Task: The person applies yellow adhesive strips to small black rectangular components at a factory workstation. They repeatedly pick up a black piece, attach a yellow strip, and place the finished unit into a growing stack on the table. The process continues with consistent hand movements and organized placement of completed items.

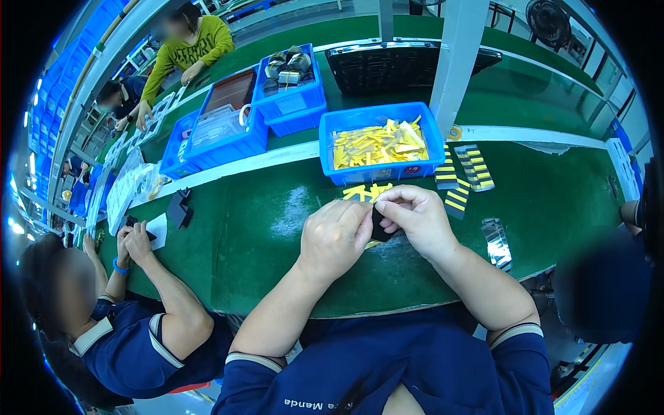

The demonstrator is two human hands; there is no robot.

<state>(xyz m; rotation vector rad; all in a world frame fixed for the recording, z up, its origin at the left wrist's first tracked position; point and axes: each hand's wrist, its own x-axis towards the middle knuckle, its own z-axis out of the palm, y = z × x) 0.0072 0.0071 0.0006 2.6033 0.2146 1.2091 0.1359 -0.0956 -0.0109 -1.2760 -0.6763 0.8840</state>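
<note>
Close together over the bench, my left hand (pixel 337 232) and my right hand (pixel 418 220) both have their fingers pinched. Between them shows a small flat black piece (pixel 380 229), partly covered by the fingers; both hands seem to grip it near its upper end. Just beyond my fingertips lie several yellow strips (pixel 366 191) on the bench. Past those stands a blue bin (pixel 384 174) filled with loose yellow pieces (pixel 380 144).
Black-and-yellow striped sheets (pixel 474 167) lie right of the bin, beside a white post (pixel 458 69). Clear striped strips (pixel 496 243) rest nearer on the green bench (pixel 263 266). Blue crates (pixel 228 145) stand back left. A co-worker's hands (pixel 135 241) work at left, near a black folded part (pixel 180 207).
</note>
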